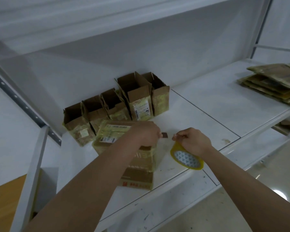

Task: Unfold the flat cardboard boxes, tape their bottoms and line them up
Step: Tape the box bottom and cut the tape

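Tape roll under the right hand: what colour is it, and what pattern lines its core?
Yellowish translucent tape roll; the core shows white with dark triangles. Head view, the only one.

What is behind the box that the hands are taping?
Behind the box stands a row of opened boxes against the wall. Their insides show only brown cardboard; the bottoms are hidden.

The left grip (147, 133) rests on the box (137, 158) lying on the shelf (199, 114). Just right of it, the right grip (192, 141) holds the tape roll (187, 158). Behind both grips stands a row of boxes (117, 104); far right lies a flat stack (273, 82).
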Available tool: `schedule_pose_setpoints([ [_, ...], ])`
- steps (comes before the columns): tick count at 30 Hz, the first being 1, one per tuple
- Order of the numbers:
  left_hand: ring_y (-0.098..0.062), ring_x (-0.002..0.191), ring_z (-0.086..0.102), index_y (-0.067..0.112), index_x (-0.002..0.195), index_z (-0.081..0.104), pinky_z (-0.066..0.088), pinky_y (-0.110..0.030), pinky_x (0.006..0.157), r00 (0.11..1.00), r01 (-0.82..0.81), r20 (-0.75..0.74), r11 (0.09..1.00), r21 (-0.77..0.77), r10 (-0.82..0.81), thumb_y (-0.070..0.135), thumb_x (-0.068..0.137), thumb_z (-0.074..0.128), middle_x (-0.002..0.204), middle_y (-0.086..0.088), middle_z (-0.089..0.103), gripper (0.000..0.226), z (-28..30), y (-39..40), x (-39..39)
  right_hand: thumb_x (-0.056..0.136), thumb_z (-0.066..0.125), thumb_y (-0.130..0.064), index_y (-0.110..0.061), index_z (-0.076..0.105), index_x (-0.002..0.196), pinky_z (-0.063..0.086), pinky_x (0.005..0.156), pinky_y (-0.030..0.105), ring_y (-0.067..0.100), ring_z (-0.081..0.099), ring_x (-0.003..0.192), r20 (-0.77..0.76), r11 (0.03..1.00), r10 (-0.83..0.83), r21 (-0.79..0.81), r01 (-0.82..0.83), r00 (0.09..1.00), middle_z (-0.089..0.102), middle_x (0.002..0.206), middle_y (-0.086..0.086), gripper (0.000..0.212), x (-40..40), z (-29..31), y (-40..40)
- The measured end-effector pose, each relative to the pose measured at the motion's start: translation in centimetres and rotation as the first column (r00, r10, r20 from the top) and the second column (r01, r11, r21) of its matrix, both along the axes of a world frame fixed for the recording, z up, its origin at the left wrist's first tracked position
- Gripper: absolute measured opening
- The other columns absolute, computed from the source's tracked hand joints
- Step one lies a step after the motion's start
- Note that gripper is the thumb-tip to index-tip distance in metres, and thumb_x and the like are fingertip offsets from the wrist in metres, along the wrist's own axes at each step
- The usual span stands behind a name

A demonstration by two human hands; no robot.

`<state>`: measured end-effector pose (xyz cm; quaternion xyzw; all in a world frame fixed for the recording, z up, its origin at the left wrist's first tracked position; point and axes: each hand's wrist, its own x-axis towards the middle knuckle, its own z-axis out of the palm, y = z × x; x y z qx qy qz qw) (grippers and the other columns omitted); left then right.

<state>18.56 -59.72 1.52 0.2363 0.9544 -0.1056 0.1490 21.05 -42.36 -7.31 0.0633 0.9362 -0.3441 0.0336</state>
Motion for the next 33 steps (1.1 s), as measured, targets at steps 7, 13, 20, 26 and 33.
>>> schedule_pose_setpoints([
  [7,-0.027,0.089,0.063,0.008,0.103,0.059,0.048,-0.038,0.076,0.944,-0.267,0.021,0.726,0.634,0.329,0.029,0.105,0.034,0.096,-0.011,0.063,0.032,-2.3,-3.2,0.4,0.094,0.048,-0.050,-0.040,0.072,0.091,0.040,0.075,0.028,0.015,0.056,0.088,0.028,0.998,-0.049,0.031,0.048,0.998,0.066,0.102,-0.010,0.026,-0.4,-1.2,-0.2],
  [13,-0.028,0.092,0.066,0.009,0.125,0.043,0.041,-0.032,0.062,0.761,-0.366,-0.288,0.751,0.550,0.582,0.035,0.098,0.053,0.105,-0.008,0.063,0.039,-5.3,0.9,1.7,0.094,0.048,-0.046,-0.038,0.072,0.096,0.041,0.074,0.029,0.019,0.059,0.091,0.034,0.994,-0.052,0.098,0.049,0.998,0.066,0.101,-0.008,0.026,-1.0,-1.2,-0.8],
  [20,-0.030,0.105,0.062,0.006,0.131,0.034,0.041,-0.032,0.068,0.779,-0.446,-0.254,0.792,0.417,0.573,0.009,0.088,0.065,0.120,-0.014,0.057,0.053,-5.0,1.3,0.6,0.093,0.044,-0.038,-0.032,0.074,0.096,0.043,0.070,0.029,0.021,0.059,0.084,0.003,0.984,-0.066,0.168,0.064,0.998,0.069,0.100,-0.005,0.030,-0.6,-0.9,-1.4],
  [26,-0.029,0.114,0.058,0.005,0.136,0.040,0.049,-0.036,0.083,0.831,-0.446,-0.195,0.833,0.327,0.521,0.006,0.086,0.065,0.126,-0.013,0.055,0.056,-4.0,1.3,0.6,0.096,0.042,-0.035,-0.033,0.073,0.103,0.040,0.065,0.027,0.024,0.061,0.084,-0.036,0.974,-0.091,0.205,0.096,0.995,0.067,0.095,-0.003,0.032,0.4,-0.6,-2.0],
  [33,-0.008,0.073,0.050,0.019,0.144,0.037,0.035,-0.020,0.056,0.988,-0.118,-0.015,0.812,0.571,0.155,0.017,0.085,0.067,0.079,0.005,0.048,0.066,-3.3,-3.9,3.6,0.097,0.042,-0.034,-0.028,0.072,0.096,0.040,0.061,0.028,0.022,0.053,0.074,-0.076,0.979,-0.130,0.146,0.140,0.989,0.070,0.095,-0.002,0.031,1.9,-0.8,-1.5],
])
